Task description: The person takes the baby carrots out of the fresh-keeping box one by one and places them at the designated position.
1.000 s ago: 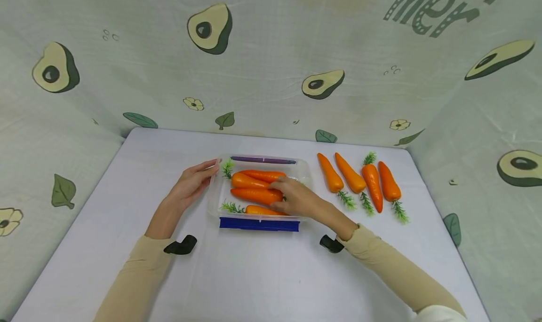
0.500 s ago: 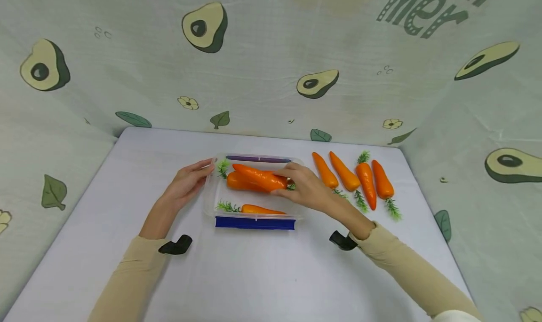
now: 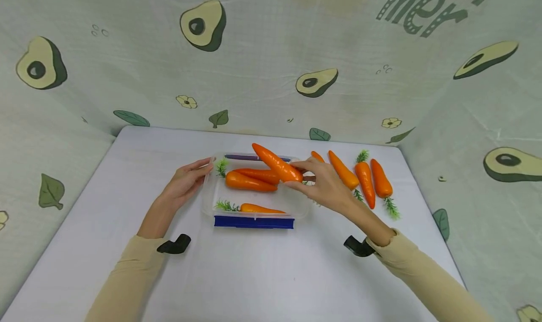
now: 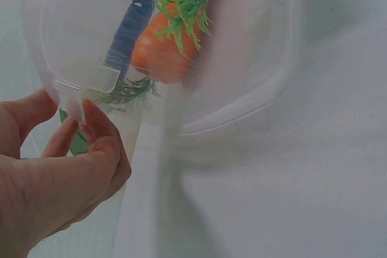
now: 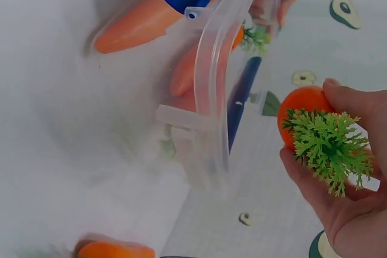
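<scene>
In the head view my right hand [image 3: 323,183] holds a toy carrot [image 3: 275,163] by its thick leafy end, tip pointing up and left above a clear plastic food container [image 3: 206,204]. Its green leaves [image 5: 329,143] stick out between thumb and fingers in the right wrist view. Two carrots [image 3: 250,183] lie together inside the container, and another carrot [image 3: 259,209] lies along its front wall. My left hand [image 3: 184,183] is at the container's left side; the left wrist view shows thumb and fingers pinching a clear side latch [image 4: 74,102].
Several more toy carrots [image 3: 365,183] lie in a row on the white table [image 3: 254,275], right of the container. Blue latches [image 3: 254,222] run along the container's front and back. A cloth printed with avocados [image 3: 316,83] hangs behind the table and at both sides.
My right hand has taken hold of a carrot inside the container and lifted it up and to the right, turning its tip upward. The left hand has stayed at the container's side.
</scene>
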Tool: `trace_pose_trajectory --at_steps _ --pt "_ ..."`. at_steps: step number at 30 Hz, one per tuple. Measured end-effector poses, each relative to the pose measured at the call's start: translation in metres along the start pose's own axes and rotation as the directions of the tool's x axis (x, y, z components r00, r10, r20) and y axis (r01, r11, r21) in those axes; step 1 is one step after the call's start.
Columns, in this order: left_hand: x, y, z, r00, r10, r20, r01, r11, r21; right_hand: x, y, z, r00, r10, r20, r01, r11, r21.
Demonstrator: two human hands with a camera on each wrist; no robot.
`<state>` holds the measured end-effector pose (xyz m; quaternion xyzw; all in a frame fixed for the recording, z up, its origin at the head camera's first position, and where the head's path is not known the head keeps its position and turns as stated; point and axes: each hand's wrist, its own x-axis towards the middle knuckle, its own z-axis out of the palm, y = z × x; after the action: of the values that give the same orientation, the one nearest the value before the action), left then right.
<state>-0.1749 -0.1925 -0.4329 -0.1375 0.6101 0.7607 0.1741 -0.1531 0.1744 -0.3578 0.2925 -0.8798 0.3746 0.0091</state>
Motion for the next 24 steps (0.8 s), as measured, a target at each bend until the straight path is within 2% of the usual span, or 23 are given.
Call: trace_pose_trajectory --at_steps 4,10,12,17,24 --pt "0.0 0.0 0.001 1.0 -0.003 0.0 0.003 1.0 0.006 -0.01 0.006 -0.003 0.998 0.035 -0.057 -0.036 0.999 -0.016" --pt "-0.001 0.002 0.001 1.0 -0.004 0.004 0.004 1.0 0.0 -0.029 0.014 -0.008 0.981 0.148 -0.123 -0.139 0.987 0.082" --pt "-0.002 0.002 0.002 1.0 -0.006 0.002 0.006 1.0 0.0 -0.036 0.018 -0.01 0.972 0.176 -0.154 -0.164 0.983 0.086" --pt "-0.002 0.003 0.002 1.0 -0.011 0.008 0.011 1.0 0.006 -0.053 0.029 -0.01 0.947 0.21 -0.243 -0.203 0.978 0.054" --pt "-0.001 0.002 0.003 1.0 -0.015 0.005 0.015 1.0 0.001 -0.079 0.044 -0.007 0.922 0.24 -0.304 -0.228 0.971 0.077"
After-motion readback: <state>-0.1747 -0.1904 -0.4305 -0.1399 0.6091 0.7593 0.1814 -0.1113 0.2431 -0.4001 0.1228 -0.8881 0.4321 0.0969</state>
